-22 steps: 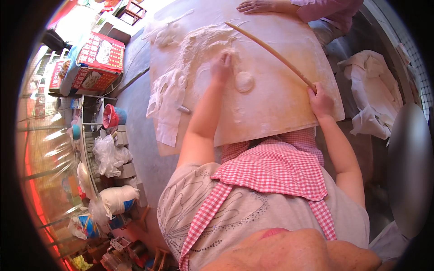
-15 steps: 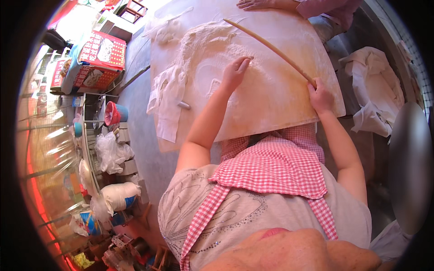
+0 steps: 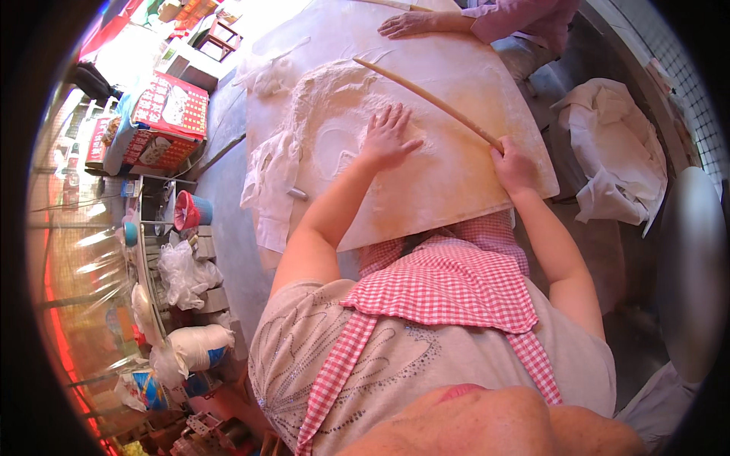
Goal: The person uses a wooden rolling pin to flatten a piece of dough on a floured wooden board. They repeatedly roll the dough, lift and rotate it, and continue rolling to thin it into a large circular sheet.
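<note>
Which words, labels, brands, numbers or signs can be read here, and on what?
Red box: large printed characters; I don't copy wording.
Blue-and-white package: any print too blurred to read.
Rolling pin, board: no writing visible.

Left hand [image 3: 389,138] splayed, palm down, thumb out rightward; right hand [image 3: 515,166] curled in grip (forearms [image 3: 340,204] bare).

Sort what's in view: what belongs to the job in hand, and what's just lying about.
Job:
- rolling pin, in the right hand
- board, the left hand spread over it
- flour

Lying about, apparently:
- red box
- basket
- plastic bag
</note>
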Available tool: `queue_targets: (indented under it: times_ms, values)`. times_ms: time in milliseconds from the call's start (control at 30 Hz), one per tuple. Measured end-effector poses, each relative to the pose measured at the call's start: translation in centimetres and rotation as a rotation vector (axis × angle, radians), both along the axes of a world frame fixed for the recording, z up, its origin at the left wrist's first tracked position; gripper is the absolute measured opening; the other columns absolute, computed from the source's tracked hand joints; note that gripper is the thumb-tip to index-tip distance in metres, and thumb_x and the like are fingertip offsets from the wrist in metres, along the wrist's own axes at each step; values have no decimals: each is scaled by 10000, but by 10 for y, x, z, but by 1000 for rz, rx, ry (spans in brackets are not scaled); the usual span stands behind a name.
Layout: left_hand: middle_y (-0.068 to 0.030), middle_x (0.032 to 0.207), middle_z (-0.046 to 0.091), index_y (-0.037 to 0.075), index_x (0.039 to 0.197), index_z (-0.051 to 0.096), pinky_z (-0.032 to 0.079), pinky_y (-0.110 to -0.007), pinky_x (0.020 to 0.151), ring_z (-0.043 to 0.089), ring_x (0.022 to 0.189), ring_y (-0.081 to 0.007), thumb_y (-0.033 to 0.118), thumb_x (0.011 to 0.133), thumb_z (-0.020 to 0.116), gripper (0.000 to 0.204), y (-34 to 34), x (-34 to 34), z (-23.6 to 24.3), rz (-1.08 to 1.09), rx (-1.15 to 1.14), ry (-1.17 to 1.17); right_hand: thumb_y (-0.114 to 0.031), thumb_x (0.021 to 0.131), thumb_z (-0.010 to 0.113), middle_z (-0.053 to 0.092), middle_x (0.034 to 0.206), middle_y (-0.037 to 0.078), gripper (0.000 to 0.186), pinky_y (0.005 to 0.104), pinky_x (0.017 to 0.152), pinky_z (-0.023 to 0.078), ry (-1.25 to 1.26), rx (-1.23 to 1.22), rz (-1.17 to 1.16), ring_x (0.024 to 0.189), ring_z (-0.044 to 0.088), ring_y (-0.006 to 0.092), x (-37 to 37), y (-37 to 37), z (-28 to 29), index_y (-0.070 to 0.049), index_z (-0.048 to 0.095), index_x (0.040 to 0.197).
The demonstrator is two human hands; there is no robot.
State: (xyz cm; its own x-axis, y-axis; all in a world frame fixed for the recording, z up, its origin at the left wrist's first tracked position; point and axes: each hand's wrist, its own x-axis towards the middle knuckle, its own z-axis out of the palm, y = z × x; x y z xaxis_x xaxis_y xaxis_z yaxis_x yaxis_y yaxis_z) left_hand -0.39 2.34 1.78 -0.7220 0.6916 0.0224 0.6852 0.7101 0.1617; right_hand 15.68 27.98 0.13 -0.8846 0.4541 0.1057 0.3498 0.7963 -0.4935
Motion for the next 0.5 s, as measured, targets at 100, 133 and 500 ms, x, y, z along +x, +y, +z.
queue_targets:
  times_ms: [100, 133, 500]
  values:
    - [-111, 1544, 177, 122, 1455, 272, 97, -508, 1132, 130, 1428, -294, 585, 865, 472, 777, -31, -23, -29, 247, 218, -108, -350, 862, 575, 656, 884, 101, 223, 498, 644, 480, 69, 16, 11, 782, 627, 360, -6, 0, -5, -152, 559, 962]
    - [-110, 1541, 187, 115, 1443, 303, 98, -513, 1131, 131, 1428, -294, 572, 866, 486, 758, -38, -21, -28, 355, 285, -146, -353, 863, 576, 657, 854, 114, 220, 499, 641, 480, 123, 26, 11, 766, 628, 367, -5, -2, -10, -158, 563, 964]
    - [-117, 988, 641, 133, 1119, 585, 503, -388, 744, 617, 873, -330, 147, 801, 639, 323, -35, 10, 36, 30, 429, 118, -363, 865, 574, 665, 847, 132, 226, 516, 630, 482, 122, 33, 18, 746, 632, 387, -8, -1, -10, -154, 558, 952]
